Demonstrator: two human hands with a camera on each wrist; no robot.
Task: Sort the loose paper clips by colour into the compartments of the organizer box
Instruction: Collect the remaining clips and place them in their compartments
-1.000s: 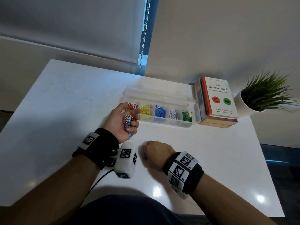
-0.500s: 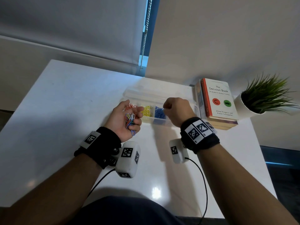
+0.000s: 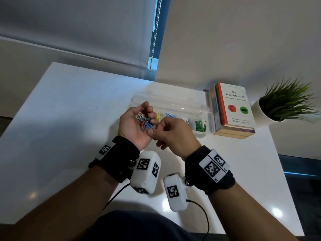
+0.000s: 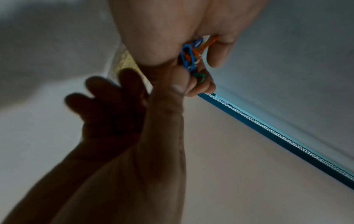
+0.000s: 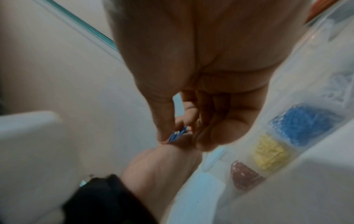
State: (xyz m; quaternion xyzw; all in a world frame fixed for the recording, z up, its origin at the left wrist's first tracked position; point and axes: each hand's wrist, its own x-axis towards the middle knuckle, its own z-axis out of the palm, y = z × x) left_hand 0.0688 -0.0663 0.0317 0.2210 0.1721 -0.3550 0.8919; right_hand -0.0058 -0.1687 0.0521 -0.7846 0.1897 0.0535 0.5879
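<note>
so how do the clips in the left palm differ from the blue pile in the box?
The clips in the left hand are mixed colours: blue, orange, green, white; the blue pile is one colour. The palm clips are held in the air, with the right hand picking at them; the blue pile lies in its own compartment of the organizer box. Both are tangled heaps.
</note>
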